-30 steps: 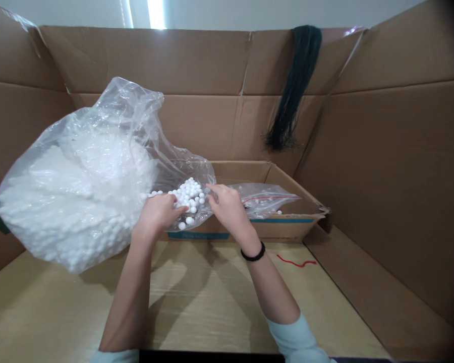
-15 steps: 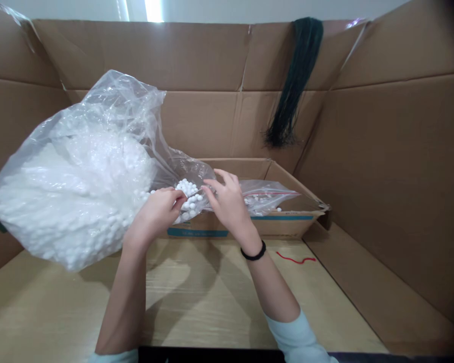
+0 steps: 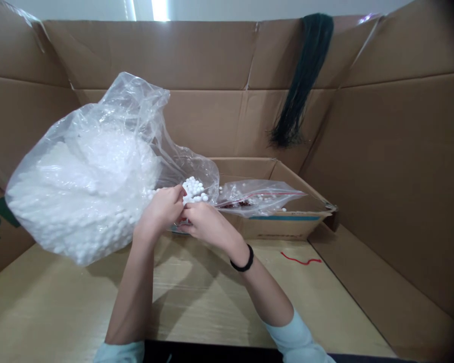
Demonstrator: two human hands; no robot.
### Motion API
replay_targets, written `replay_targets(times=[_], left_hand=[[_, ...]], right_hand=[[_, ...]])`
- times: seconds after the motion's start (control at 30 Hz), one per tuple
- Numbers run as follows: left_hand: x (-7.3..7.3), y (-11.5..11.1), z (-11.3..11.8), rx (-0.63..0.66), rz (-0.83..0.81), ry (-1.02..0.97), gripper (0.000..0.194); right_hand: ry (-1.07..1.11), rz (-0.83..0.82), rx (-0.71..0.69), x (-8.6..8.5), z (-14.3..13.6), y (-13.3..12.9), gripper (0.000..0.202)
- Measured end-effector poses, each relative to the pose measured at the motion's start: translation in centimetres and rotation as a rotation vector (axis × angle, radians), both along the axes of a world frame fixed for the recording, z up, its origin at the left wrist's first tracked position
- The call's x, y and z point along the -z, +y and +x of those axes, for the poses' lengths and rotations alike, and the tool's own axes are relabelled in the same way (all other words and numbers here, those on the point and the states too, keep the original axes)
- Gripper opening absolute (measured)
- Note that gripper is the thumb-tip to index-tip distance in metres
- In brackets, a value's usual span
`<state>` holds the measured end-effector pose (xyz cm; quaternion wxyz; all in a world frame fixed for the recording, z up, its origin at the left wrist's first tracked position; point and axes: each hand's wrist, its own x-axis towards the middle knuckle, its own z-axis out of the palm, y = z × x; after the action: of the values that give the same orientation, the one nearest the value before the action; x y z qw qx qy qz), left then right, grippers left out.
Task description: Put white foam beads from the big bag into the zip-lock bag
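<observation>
My left hand point(image 3: 162, 207) is closed in a pinch at the mouth of a large clear plastic bag point(image 3: 136, 98). Close against it is my right hand point(image 3: 209, 223), its fingers also drawn together. What lies between the fingertips is too small and too hidden to make out. Small white foam balls point(image 3: 193, 187) spill together just beyond the fingers, inside the bag's opening. A great mass of the same balls fills the body of the bag on the left.
Behind my hands stands an open cardboard box point(image 3: 287, 229), with a clear zip bag point(image 3: 265, 194) holding small dark and white bits on it. A red cord point(image 3: 300, 260) lies on the table point(image 3: 212, 302). Dark green strands point(image 3: 306, 75) hang over the cardboard wall point(image 3: 155, 55).
My right hand has moved left and down from the bag's mouth to my left hand, and its spread fingers have closed. The view has shifted slightly.
</observation>
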<state>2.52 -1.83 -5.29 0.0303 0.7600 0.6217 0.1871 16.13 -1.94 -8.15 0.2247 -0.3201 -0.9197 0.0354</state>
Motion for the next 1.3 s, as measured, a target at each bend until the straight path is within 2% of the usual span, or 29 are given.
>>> replay_targets(times=[0.23,0.37,0.53,0.6,0.7,0.77,0.9,1.03,1.17,1.3], left_hand=[[0.4,0.4,-0.2,0.026,-0.047,0.086,0.030],[0.4,0.3,-0.2,0.031,-0.068,0.122,0.029],[0.6,0.5,-0.3,0.011,-0.060,0.135,0.031],[0.7,0.6,-0.3,0.003,-0.072,0.132,0.032],[0.8,0.8,-0.2,0.009,-0.075,0.117,0.032],[0.8,0.7,0.0,0.011,-0.067,0.099,0.031],[0.6,0.5,0.4,0.007,-0.053,0.066,0.030],[0.7,0.5,0.4,-0.018,-0.028,0.047,0.030],[0.9,0.7,0.3,-0.025,-0.013,0.055,0.031],[0.8,0.9,0.4,-0.018,-0.012,0.068,0.030]], right_hand=[[0.031,-0.098,-0.024,0.2,-0.1,-0.1,0.011],[0.061,-0.134,-0.029,-0.5,0.6,0.0,0.014],[0.065,0.020,0.223,-1.0,1.8,0.4,0.014],[-0.028,0.037,0.190,-0.8,1.9,0.7,0.015],[-0.123,0.005,0.060,-0.4,1.7,1.0,0.019],[-0.144,0.003,0.041,-0.3,1.4,0.9,0.023],[-0.219,0.046,0.126,-0.3,0.7,0.1,0.025],[-0.270,0.162,0.215,-0.1,-0.1,-0.5,0.023],[-0.277,0.229,0.229,0.2,-0.4,-0.5,0.021],[-0.249,0.214,0.204,0.2,-0.1,-0.2,0.022]])
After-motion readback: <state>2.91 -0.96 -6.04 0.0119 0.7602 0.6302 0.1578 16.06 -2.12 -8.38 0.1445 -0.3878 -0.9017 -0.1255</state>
